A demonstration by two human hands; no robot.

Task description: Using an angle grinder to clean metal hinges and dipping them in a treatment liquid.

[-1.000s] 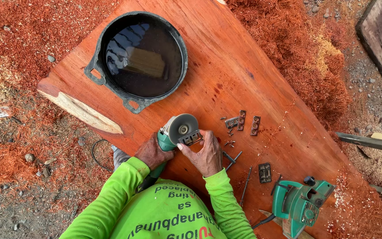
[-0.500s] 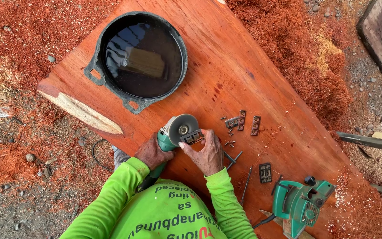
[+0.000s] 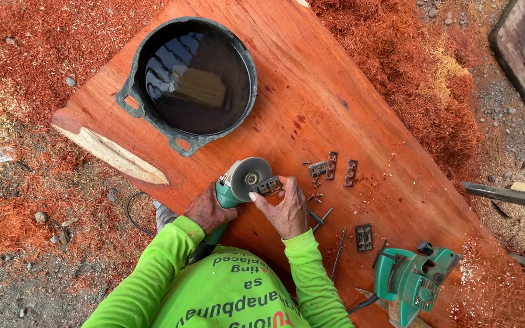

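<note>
My left hand (image 3: 209, 209) grips the grinder (image 3: 238, 182), right fingers (image 3: 261, 195) pinch a hinge (image 3: 268, 185) at its disc, could snag.

Single head view, looking steeply down from above own hands; left hand (image 3: 209, 209), right hand (image 3: 285, 209) low centre, moderately near; plank (image 3: 335, 109) stretching beyond them.

Smooth reddish wood slab (image 3: 335, 103), glossy black basin (image 3: 130, 97), dull metal grinder disc (image 3: 250, 178).
</note>
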